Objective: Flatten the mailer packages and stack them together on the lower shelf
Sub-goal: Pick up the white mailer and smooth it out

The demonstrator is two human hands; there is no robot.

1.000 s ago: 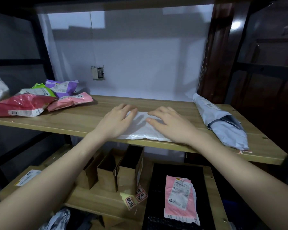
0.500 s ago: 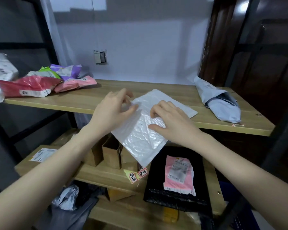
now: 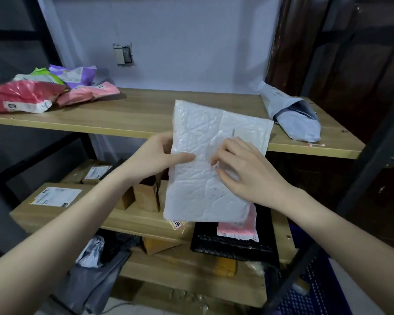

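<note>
- The white bubble mailer is held up in the air in front of the shelves, flat and nearly upright, its wrinkled face toward the camera.
- The left hand grips the mailer's left edge, thumb across the front and fingers behind.
- The right hand holds the mailer's right side, its curled fingertips pressing on the front face near the middle.
- The upper shelf carries a pile of coloured mailers at its left end: a red one, a pink one, a purple one and a green one.
- A grey mailer lies rolled up at the right end of the upper shelf.
- On the lower shelf, a pink mailer lies on a black mailer, both partly hidden behind the white one.
- Small open cardboard boxes stand on the lower shelf, left of the white mailer.
</note>
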